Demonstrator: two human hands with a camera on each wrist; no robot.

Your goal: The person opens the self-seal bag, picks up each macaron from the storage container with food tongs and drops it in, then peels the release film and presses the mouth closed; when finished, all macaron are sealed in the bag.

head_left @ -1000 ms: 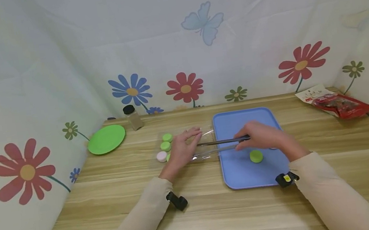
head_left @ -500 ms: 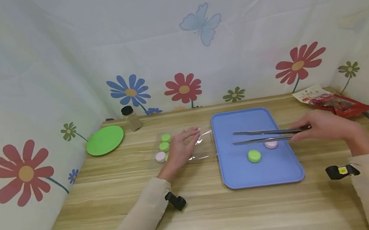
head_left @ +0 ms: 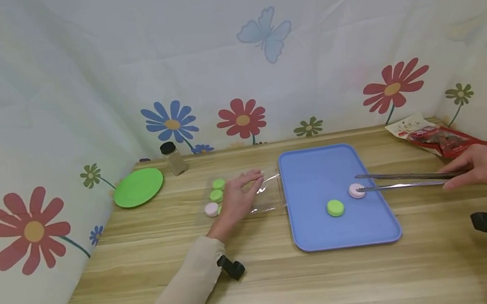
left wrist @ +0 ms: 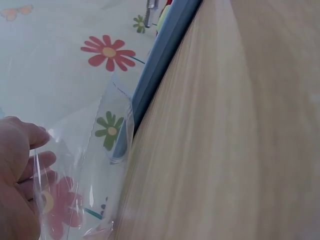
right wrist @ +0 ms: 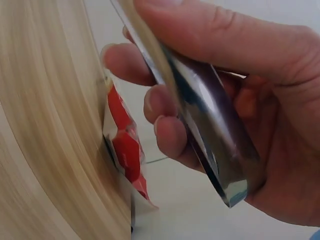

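Observation:
My left hand [head_left: 237, 199] pinches the mouth edge of a clear plastic bag [head_left: 269, 201]; the left wrist view shows the bag's film [left wrist: 85, 165] standing up from the fingers. Inside its left end lie several macarons, green [head_left: 218, 184] and pale pink [head_left: 211, 209], some hidden by the hand. My right hand [head_left: 484, 167] grips metal tongs [head_left: 409, 185] at their closed end, their arms spread apart. The tips are at a pale pink macaron [head_left: 354, 188] on the blue tray [head_left: 312, 173]; whether they touch it is unclear. Beside it sits a green macaron [head_left: 335, 207].
A green plate [head_left: 138, 187] and a spice jar with a black lid [head_left: 174, 159] stand at the back left of the wooden table [head_left: 263, 294]. At the back right lies a red and white food packet [head_left: 438, 137]. A flowered curtain [head_left: 210, 47] hangs behind.
My right hand has drawn the tongs rightward, from the bag's mouth across the tray to the pink macaron. My left hand has stayed at the bag.

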